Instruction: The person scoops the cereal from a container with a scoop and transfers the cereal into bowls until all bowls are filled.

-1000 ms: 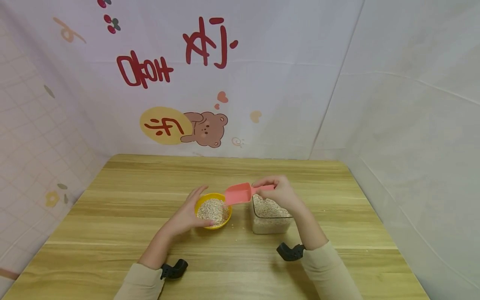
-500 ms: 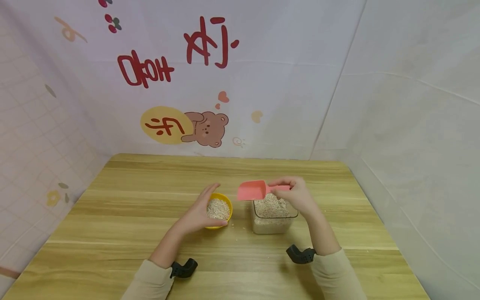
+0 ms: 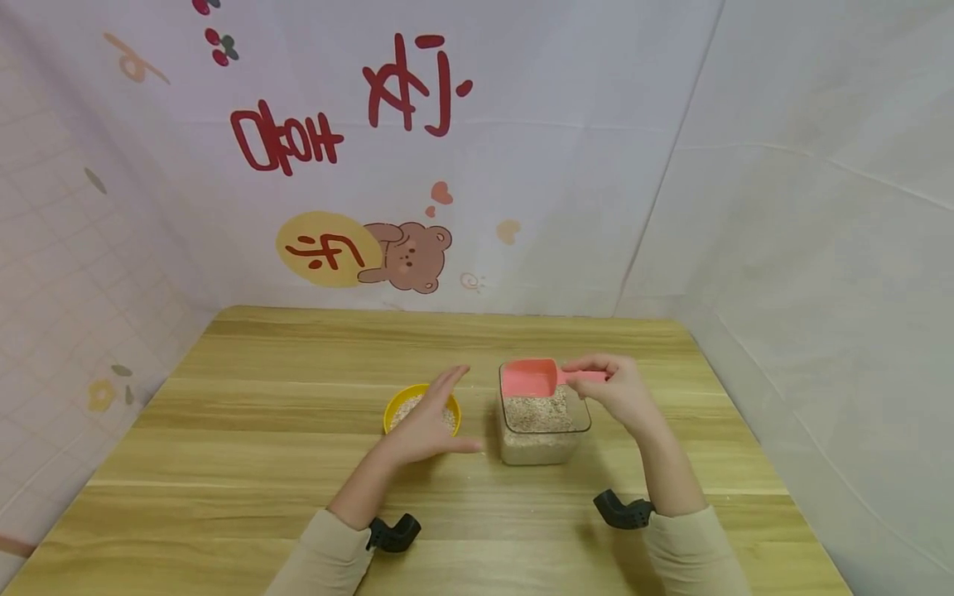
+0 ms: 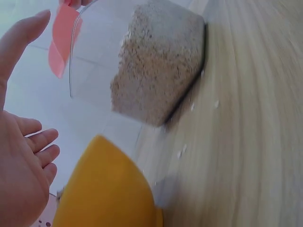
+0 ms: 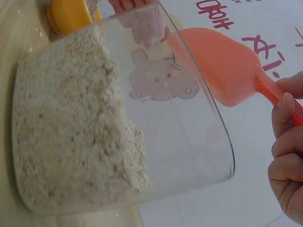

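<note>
My right hand pinches the handle of a pink scoop, whose bowl hangs over the far part of a clear square container. In the right wrist view the scoop sits at the container's rim, above the oat flakes that fill its lower part. My left hand is above a yellow bowl of oats, thumb and fingers spread towards the container and holding nothing. That hand covers part of the bowl in the head view; the left wrist view shows the bowl below the palm.
A few loose flakes lie on the wooden table between bowl and container. A white printed cloth stands behind the table and along both sides. Black wrist mounts are strapped to both forearms.
The scoop has moved right in my right hand, from the bowl's edge to over the container. My left hand has left the bowl's side and shifted right across it, towards the container.
</note>
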Available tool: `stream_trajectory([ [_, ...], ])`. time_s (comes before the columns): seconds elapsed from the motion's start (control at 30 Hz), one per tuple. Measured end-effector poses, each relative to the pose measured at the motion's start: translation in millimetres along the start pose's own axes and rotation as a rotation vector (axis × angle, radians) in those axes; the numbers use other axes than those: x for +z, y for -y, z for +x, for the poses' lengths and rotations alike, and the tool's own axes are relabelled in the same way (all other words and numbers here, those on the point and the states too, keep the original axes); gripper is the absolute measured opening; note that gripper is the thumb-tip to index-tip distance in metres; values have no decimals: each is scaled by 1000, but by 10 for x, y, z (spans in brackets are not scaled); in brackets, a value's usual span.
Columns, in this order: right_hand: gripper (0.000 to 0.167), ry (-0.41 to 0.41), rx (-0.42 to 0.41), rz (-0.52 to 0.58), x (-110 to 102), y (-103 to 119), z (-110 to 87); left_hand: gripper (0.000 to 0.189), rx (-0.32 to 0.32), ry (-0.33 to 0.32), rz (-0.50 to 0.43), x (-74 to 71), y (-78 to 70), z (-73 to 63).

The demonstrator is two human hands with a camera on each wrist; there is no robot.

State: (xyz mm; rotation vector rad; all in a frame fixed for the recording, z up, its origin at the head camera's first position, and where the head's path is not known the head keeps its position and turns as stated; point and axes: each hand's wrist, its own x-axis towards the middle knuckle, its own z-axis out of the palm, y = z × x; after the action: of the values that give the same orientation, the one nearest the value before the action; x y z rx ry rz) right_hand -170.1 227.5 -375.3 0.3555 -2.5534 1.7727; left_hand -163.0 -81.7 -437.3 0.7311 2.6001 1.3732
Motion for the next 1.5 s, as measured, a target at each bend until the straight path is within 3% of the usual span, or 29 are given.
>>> stream_trajectory([
  [0.67,17,55,14,-173,-183,-77,4,116,-18,11,-59,245,-178,246],
  [0.93,15,79,-8,-237,-202,-122,34,116,-8,20,-71,314,-178,338],
  [1.5,16,93,-16,-387,-146,-100,70,115,-7,28,-111,365,-205,401],
])
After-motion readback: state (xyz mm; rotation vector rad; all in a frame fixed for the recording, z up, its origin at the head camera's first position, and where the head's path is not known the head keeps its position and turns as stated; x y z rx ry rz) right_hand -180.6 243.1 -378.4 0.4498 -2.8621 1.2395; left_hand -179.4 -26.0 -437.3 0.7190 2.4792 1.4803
